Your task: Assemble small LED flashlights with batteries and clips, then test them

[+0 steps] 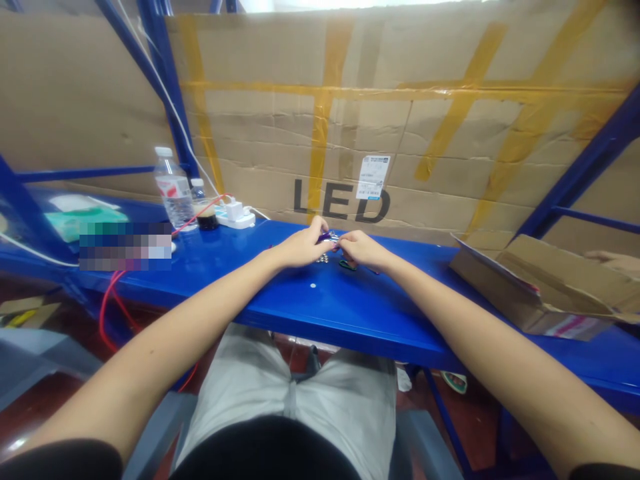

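Note:
My left hand [303, 246] and my right hand [361, 249] meet over the blue tabletop [320, 310]. Between them is a small purple item with a shiny silver part [327, 237], too small and blurred to name. The left fingers are closed on its purple side, while the right fingertips pinch at its silver end. Several small silver metal pieces [323, 258] lie on the tabletop just below the hands. A dark green, loop-like piece [347, 265] rests under my right hand.
At the right stands an open cardboard box [500, 283], with part of another person's hand [613, 259] behind it. To the left are a water bottle [175, 193], a cup of dark liquid [207, 217], a white power strip [243, 219] and a red cable [106, 307]. A large cardboard panel [270, 147] closes the back.

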Demonstrator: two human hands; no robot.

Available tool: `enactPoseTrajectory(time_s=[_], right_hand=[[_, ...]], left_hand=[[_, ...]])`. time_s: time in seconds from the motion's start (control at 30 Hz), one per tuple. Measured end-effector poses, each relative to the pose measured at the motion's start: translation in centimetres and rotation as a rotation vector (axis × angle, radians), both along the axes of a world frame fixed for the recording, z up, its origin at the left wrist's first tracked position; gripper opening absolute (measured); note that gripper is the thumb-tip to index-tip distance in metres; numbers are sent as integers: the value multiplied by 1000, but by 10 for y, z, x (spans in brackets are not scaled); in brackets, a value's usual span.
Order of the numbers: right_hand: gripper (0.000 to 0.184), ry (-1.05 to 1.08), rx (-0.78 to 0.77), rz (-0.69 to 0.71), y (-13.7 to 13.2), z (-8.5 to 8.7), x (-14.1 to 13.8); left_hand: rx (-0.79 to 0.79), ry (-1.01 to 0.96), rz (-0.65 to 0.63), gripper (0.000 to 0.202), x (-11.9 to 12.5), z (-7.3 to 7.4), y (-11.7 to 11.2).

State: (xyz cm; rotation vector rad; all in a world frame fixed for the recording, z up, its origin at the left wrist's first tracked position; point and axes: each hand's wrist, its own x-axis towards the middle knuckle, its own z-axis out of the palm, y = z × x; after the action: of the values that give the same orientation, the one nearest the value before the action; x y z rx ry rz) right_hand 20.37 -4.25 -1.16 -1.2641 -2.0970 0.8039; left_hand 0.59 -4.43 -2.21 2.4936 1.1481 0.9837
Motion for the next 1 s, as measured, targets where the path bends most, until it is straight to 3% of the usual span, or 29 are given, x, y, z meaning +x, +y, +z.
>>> enactPoseTrajectory(time_s=[0.1,0.37,0.73,0.83,1.0], right_hand=[[23,-34,-8,-27,-3,3,0],[26,-165,53,-50,-10,11,-4],[28,-261,299,-14,5,4,-3],[29,-149,207,-29,3,4,-2],[19,265,-204,17,1,4,1]], left_hand=[[31,34,-1,17,-2,4,1],[343,103,-103,13,0,5,-1],[399,228,-25,19,2,1,2],[348,215,12,20,-2,1,5],[218,36,-10,16,-8,1,15]])
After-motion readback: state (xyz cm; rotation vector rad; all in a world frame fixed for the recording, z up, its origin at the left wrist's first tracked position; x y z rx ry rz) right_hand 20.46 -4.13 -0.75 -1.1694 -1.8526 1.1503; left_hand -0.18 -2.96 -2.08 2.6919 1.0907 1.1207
